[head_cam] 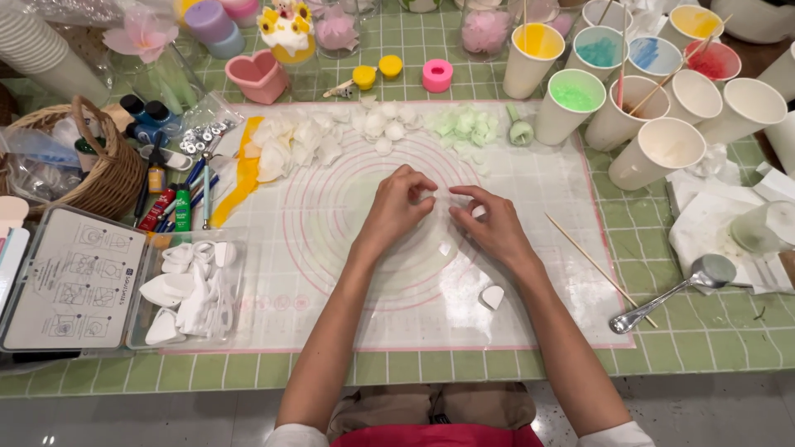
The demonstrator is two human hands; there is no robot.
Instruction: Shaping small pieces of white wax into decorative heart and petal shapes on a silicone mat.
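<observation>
Your left hand [396, 209] and right hand [490, 225] meet over the middle of the translucent silicone mat [331, 281] on the green-tiled surface [704, 348]. Both grips pinch a small white wax petal [431, 197] between the fingertips; a white heart-shaped piece [493, 296] lies near your right wrist.

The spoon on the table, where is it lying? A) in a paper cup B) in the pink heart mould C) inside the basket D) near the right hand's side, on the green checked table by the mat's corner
D: the metal spoon lies flat on the green checked table at the mat's lower right corner, on the right hand's side, not in the basket or any cup.
</observation>
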